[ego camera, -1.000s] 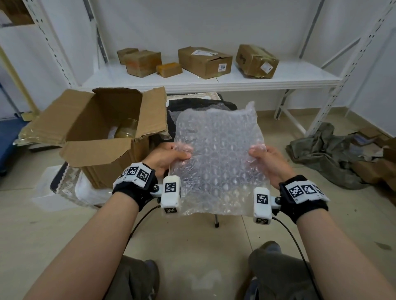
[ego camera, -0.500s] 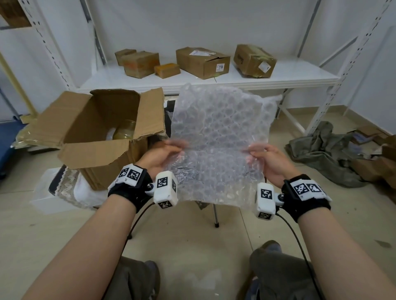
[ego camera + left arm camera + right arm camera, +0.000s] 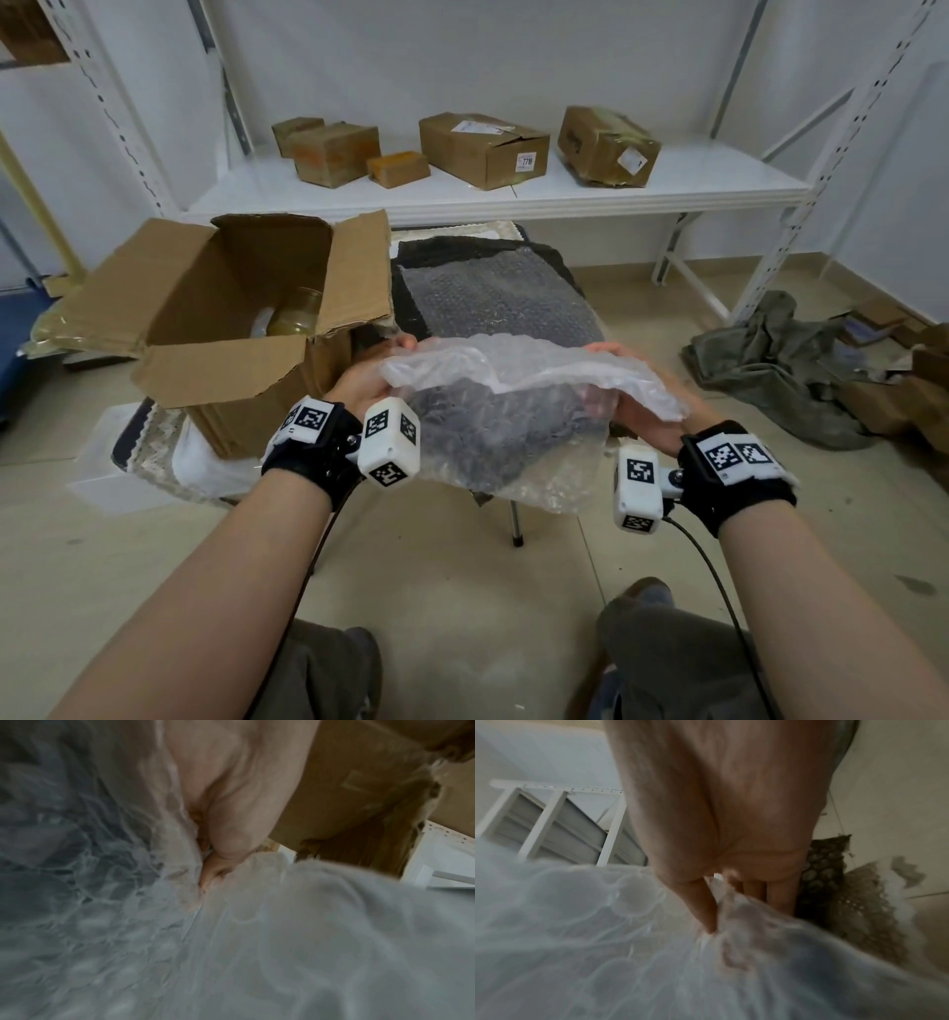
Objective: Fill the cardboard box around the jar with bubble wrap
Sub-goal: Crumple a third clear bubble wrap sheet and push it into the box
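Head view: shelf box label "778".

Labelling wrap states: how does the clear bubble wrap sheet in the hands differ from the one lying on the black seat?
The held clear bubble wrap sheet is folded over, airborne, gripped by the left hand and right hand. The bubble wrap sheet on the black seat lies flat, untouched. Both are clear bubble plastic.

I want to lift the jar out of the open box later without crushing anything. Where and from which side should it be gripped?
Probably from straight above, fingers round the upper wall of the jar. It stands deep in the cardboard box, whose walls and raised flaps block every side approach; only its top shows. Both the left hand and right hand currently hold the bubble wrap, so one must let go first.
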Motion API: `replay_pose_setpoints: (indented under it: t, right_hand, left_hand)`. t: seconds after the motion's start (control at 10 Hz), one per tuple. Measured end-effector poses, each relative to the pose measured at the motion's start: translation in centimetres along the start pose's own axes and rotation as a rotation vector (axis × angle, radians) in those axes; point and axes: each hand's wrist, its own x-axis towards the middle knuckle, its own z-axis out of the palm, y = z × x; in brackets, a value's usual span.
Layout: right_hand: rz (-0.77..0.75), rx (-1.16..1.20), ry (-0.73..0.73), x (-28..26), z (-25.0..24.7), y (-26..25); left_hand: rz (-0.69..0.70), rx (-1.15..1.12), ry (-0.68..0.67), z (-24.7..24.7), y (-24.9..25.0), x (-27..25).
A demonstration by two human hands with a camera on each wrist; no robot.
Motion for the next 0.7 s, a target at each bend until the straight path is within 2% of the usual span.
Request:
replay_pose_setpoints:
  t: [0.1,0.2,0.3,0.4,0.5,0.6,0.7]
  right_hand:
    - [-0.017,0.012,0.12,0.6,0.0,0.3]
    - [-0.055,0.105,0.129,0.2,0.0,-0.2]
    - [-0.169,0.135,0.054,-0.5,-0.1,-0.9]
    - [-0.227,0.017,0.111,-1.0,0.0,-1.0]
    - [-0.207,-0.012,0.156,-0.5,0.0,-0.8]
    - [-0.192,0.084,0.115,-0.7,0.0,-0.8]
    - [-0.097,0.18,0.195,-1.1,0.9,-1.6]
  left_hand:
    - [-0.067,0.174,0.331,1.2,0.7,-0.2]
    - [-0.209,0.197,0.522,3.3,1.5,-0.4]
    - [-0.254,0.134,0.526,3.1,1.7,-0.1]
    - [-0.405,0.021,0.405,1.7,1.6,0.1]
    - [-0.514,0.262,0.256,1.9,1.3,-0.7]
    - [-0.488,0.343,0.287,1.9,1.0,-0.3]
    - [-0.413,0.312,0.362,1.9,1.0,-0.1]
